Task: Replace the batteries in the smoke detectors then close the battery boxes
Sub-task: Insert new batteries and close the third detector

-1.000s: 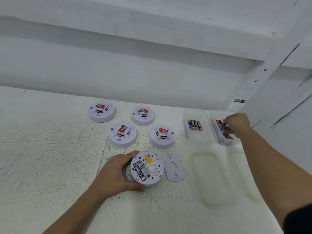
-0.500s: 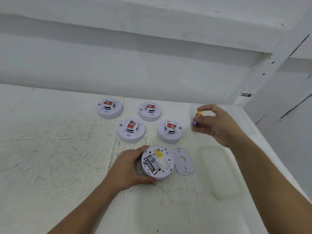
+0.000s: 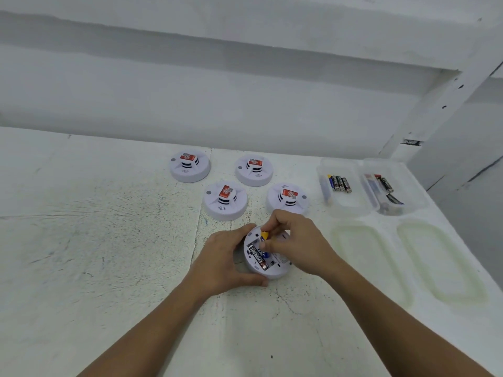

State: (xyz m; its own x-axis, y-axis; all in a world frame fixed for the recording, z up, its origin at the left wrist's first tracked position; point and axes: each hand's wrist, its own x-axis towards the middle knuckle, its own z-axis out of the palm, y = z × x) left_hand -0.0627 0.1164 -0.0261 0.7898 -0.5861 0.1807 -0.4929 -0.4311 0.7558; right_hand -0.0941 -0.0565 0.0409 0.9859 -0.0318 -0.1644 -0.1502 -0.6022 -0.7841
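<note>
Gripping detector w/ left hand; right hand pinches battery (yellow-tipped).

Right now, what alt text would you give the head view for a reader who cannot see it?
A person's right hand pinches a blue-and-yellow battery at the open compartment of an upturned white smoke detector, which the left hand steadies on a white table. Four more detectors sit behind, and two clear boxes of batteries stand to the right.

One wide-angle view, from the person's head, looks forward and down across a white table. The left hand and right hand lie close, low centre. A white wall fills the top.
</note>
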